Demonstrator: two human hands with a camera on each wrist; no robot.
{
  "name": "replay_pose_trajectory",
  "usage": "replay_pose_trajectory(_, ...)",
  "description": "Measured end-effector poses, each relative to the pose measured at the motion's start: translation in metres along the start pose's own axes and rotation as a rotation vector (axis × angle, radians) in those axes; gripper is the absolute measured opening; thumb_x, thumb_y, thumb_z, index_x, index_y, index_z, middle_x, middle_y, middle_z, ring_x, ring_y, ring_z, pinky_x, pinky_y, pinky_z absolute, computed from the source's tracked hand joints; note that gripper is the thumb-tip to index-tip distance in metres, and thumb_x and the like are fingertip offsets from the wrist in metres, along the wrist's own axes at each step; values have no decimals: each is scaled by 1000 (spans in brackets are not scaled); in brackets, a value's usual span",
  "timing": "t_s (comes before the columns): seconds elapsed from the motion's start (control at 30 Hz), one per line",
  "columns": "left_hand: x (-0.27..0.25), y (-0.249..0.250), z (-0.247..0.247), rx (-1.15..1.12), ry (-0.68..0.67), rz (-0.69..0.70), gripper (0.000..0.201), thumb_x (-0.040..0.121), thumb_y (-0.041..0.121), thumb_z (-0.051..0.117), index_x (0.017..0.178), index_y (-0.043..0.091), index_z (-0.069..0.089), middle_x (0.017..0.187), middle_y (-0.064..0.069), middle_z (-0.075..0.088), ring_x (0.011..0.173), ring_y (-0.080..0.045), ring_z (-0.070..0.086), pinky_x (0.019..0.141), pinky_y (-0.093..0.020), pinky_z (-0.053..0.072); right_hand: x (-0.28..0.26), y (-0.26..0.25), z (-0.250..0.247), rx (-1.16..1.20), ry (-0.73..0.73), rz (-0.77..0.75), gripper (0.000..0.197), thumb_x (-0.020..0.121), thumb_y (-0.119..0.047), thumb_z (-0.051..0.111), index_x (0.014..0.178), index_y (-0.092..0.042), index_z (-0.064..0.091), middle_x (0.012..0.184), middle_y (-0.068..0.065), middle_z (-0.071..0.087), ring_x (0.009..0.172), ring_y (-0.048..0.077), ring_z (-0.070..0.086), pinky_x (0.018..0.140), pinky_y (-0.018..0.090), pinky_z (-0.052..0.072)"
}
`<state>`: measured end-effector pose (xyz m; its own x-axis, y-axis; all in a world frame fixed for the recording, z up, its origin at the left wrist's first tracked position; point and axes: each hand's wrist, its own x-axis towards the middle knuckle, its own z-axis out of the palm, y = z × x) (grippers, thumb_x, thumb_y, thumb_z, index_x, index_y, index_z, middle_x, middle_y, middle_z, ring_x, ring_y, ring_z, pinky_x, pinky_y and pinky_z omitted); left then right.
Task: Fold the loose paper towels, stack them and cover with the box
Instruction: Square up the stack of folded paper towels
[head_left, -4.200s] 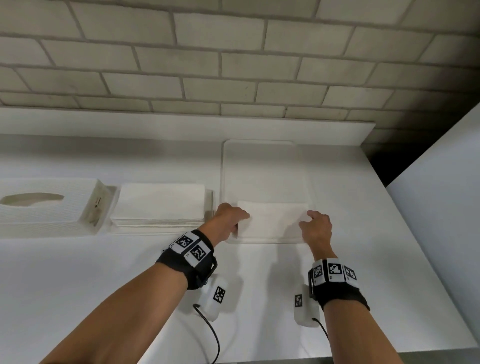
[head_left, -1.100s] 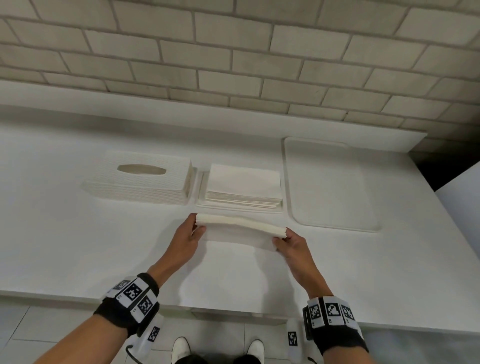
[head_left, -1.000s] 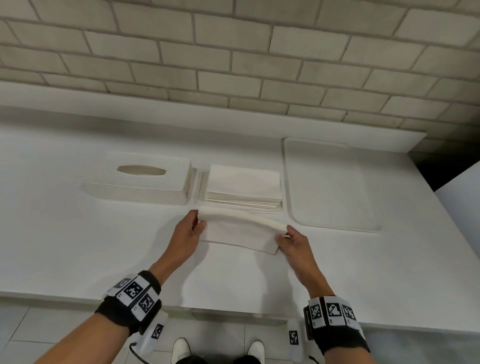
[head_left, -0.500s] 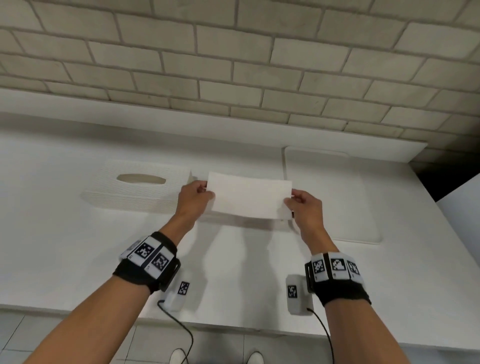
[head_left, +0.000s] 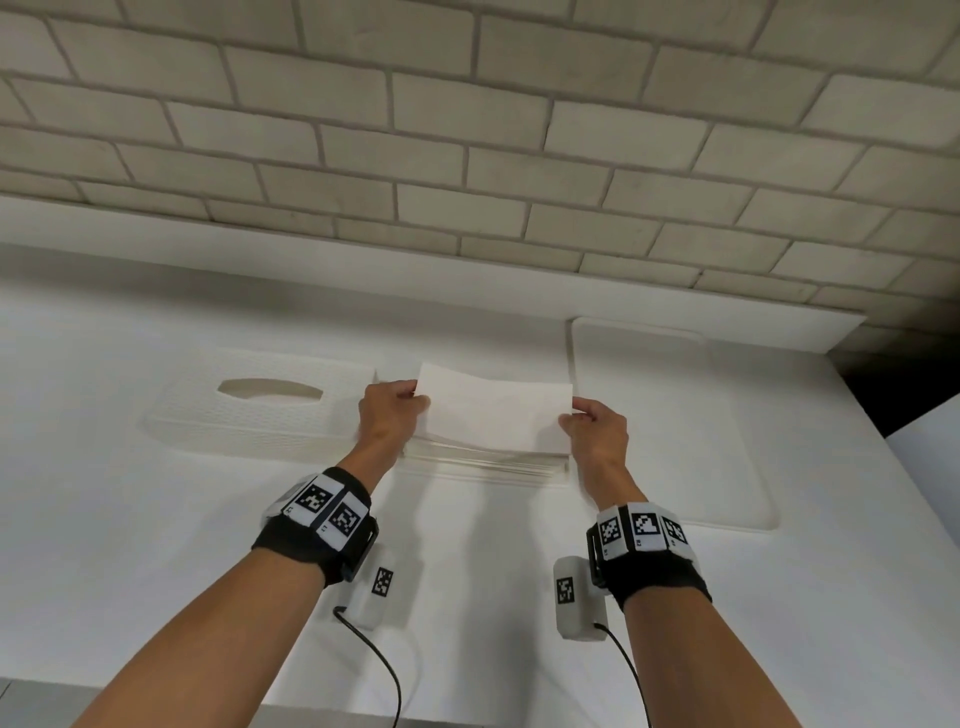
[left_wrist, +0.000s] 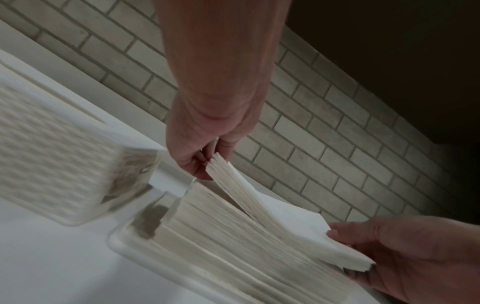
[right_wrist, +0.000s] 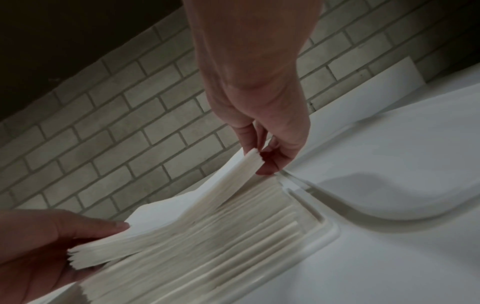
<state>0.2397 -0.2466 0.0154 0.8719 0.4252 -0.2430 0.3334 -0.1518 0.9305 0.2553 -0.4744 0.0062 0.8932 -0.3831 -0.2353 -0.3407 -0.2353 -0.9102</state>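
White folded paper towels (head_left: 493, 415), a thin layered bundle with soft edges, hang just above the stack (head_left: 483, 460) on its shallow white base, long axis running left to right along the counter (head_left: 104, 519). The left hand (head_left: 389, 415) pinches the bundle's left end between thumb and fingers; the right hand (head_left: 595, 428) pinches the right end likewise. Left of the stack lies the box (head_left: 260, 415), a white rectangular cover with woven texture and an oval slot. A smooth white tray (head_left: 675, 441) lies to the right. Wristbands carry black-and-white square markers; no readable writing.
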Motion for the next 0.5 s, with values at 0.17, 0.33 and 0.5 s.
replay_pose_trajectory(0.17,3,-5,8,112,-17,1,19,82,2,63,68,13,66,72,-6,56,71,-20,50,68,-27,38,4,3,2,-33,-6,9,34,87,-1,61,121,-6,66,94,8,65,84,18,58,78,22,41)
replay_pose_trajectory(0.33,1,-3,12,198,20,51,13,83,2,60,74,10,66,69,-6,53,68,-20,48,63,-27,37,4,4,2,-47,3,-15,34,89,-2,60,124,-3,64,98,9,66,89,16,56,84,19,40)
replay_pose_trajectory(0.5,0,-1,8,157,46,51,18,85,2,60,84,15,73,82,-6,65,78,-23,58,75,-29,47,3,1,3,-69,-13,-38,36,91,-3,59,126,-3,63,104,12,68,89,16,55,81,18,38)
